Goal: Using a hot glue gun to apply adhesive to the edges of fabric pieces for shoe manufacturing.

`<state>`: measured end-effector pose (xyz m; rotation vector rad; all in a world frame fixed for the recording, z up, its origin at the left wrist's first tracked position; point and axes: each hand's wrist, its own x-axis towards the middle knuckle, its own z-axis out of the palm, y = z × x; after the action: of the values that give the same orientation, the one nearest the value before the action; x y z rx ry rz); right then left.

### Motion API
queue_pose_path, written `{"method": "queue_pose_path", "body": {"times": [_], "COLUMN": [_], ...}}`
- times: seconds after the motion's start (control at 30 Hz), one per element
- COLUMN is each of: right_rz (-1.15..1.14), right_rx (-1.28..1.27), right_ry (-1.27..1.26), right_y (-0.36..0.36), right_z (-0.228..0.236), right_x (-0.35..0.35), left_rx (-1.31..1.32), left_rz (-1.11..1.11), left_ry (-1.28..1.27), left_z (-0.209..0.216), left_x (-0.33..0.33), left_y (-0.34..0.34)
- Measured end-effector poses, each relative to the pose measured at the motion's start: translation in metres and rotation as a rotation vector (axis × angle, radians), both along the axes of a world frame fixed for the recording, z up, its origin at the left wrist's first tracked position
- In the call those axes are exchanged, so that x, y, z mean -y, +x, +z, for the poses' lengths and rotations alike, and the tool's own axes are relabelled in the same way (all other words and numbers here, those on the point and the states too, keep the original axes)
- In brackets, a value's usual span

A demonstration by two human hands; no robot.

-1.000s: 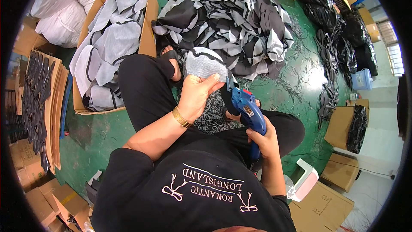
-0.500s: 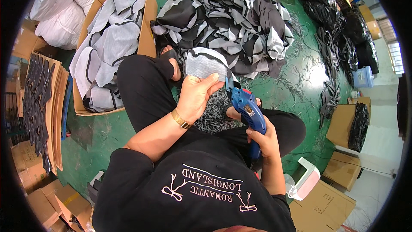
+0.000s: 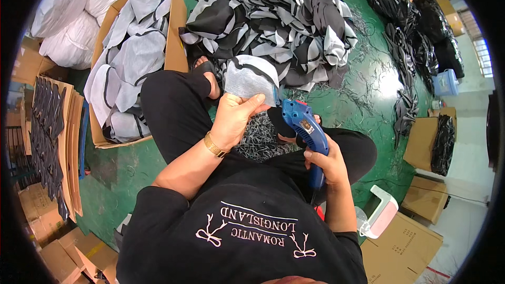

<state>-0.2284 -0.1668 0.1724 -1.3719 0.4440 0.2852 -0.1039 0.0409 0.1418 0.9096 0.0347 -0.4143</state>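
Note:
My left hand [image 3: 236, 115] pinches a light grey fabric piece [image 3: 247, 81] with a black curved band, thumb on top, above the gap between my legs. My right hand [image 3: 327, 160] is wrapped round the handle of blue electric scissors [image 3: 305, 123], which point away from me. Their head is beside the fabric's right edge; whether the blades touch the cloth I cannot tell. Beyond lies a large heap of similar grey and black pieces [image 3: 273, 26] on the floor. Thin trimmed strips [image 3: 258, 137] are piled between my legs.
An open carton [image 3: 176, 37] of grey pieces stands at the left, near white sacks [image 3: 73, 42]. Black bags [image 3: 392, 5] line the far right, with a blue bucket [image 3: 446, 83]. Flattened cardboard [image 3: 405, 247] and a pink-white appliance [image 3: 381, 213] lie at the lower right. Scraps litter the green floor [image 3: 379, 126].
The scissors' head has drawn slightly back from the fabric's right edge. My left hand keeps its hold on the piece, now tilted a little. The whole view has shifted slightly.

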Motion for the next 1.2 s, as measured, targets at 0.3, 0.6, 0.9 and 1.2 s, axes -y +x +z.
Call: {"method": "queue_pose_path", "body": {"times": [0.3,0.6,0.9,1.2], "right_rz": [-0.046,-0.013,-0.089,0.028], "right_rx": [0.199,0.343,0.213,0.038], "right_ry": [-0.074,-0.503,-0.132,-0.149], "right_y": [0.025,0.062,0.033,-0.014], "right_z": [0.009,-0.004,-0.009,0.005], "right_x": [0.0,-0.032,-0.008,-0.001], "left_rx": [0.004,-0.091,-0.043,-0.098], "left_rz": [-0.243,-0.223,-0.099,-0.042], "left_ry": [0.055,-0.061,0.073,0.028], "left_z": [-0.008,0.01,0.004,0.009], "left_x": [-0.01,0.011,0.002,-0.004], "left_y": [0.002,-0.016,0.001,0.011]}}
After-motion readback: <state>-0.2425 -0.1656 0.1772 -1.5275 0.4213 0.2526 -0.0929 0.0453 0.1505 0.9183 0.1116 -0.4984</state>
